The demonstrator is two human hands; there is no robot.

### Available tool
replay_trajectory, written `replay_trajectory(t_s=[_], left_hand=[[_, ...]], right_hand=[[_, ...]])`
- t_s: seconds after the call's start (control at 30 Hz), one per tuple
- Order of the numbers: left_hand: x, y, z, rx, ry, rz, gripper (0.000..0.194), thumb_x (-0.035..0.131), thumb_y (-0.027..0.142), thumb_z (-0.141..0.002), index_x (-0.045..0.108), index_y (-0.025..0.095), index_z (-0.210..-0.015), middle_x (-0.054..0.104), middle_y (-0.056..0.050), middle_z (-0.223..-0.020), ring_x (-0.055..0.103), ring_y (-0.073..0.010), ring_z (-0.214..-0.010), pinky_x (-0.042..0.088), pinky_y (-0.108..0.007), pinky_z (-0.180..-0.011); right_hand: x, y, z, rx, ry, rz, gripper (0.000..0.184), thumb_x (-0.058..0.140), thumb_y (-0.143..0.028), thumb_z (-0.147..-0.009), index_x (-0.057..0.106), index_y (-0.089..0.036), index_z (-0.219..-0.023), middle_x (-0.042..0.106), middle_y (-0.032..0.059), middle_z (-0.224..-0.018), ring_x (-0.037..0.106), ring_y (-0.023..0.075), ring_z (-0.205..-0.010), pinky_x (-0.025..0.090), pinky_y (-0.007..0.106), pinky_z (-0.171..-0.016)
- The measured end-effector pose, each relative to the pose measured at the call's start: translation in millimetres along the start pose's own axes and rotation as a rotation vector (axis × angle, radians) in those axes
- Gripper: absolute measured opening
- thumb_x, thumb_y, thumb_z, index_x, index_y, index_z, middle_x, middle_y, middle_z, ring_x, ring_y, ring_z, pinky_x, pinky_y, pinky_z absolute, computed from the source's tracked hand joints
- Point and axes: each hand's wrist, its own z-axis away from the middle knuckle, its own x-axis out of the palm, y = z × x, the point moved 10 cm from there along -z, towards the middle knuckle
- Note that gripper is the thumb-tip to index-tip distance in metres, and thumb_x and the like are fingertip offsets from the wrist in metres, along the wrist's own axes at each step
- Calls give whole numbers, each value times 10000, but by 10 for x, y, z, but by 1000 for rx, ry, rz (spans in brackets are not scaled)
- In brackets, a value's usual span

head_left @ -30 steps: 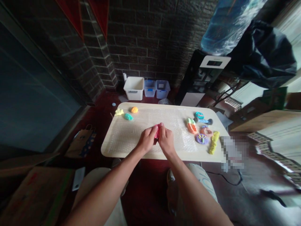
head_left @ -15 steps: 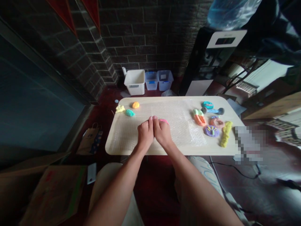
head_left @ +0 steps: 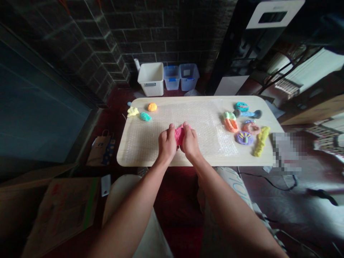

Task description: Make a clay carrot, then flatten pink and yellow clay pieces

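A lump of pink modelling clay [head_left: 179, 135] is gripped between my two hands above the near middle of the table. My left hand [head_left: 167, 144] curls round its left side, thumb on top. From the other side my right hand [head_left: 190, 142] closes on it the same way, with its thumb near the upper edge. The fingers underneath are hidden. Bubble wrap [head_left: 206, 122] covers much of the tabletop below the hands. To the left lie an orange clay lump [head_left: 152, 106], a teal one [head_left: 145, 116] and a pale yellow one [head_left: 132, 111].
On the table's [head_left: 215, 162] right side lie several shaped clay pieces, among them a purple disc [head_left: 244, 138], an orange-and-green piece [head_left: 231, 124] and a yellow strip [head_left: 261, 141]. Behind the table stand a white bin [head_left: 152, 80], clear boxes [head_left: 172, 77] and a water dispenser [head_left: 233, 61].
My hands have moved apart slightly and their thumbs have separated, so more of the pink clay shows between them. The camera has tilted down, and the table appears higher in view.
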Motion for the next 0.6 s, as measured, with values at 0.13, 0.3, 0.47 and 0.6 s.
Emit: replay_trajectory(t_s=[0.13,0.3,0.47,0.6], left_hand=[[-160,177,27,115,89,-137,501,448,517,-1060,585,227,-675,644,-35,-645,594,-184,-638,392,-290,-590],[-164,330,68,224,99,-189,411,473,403,-1060,574,216,-708,637,-26,-658,560,-171,-637,385,-292,-629],[-128,289,59,179,125,36,463,460,458,-1073,531,218,-684,587,-4,-629,523,-148,-605,405,-274,-601],[-90,257,11,125,85,59,499,469,494,-1066,516,222,-650,566,-1,-608,511,-147,-580,388,-276,-572]], right_hand=[[-40,-194,20,-204,0,274,665,455,-636,-1040,455,-230,-514,483,-7,-471,437,112,-447,283,273,-472],[75,-252,86,-285,-72,244,637,463,-604,-1047,425,-229,-534,425,-33,-484,361,97,-459,236,278,-475],[33,-146,100,-161,26,-9,639,511,-704,-994,379,-250,-564,353,-66,-480,286,86,-425,214,268,-430],[-57,-114,87,-113,85,6,636,498,-707,-1006,420,-246,-574,402,-52,-468,339,94,-398,251,260,-404]])
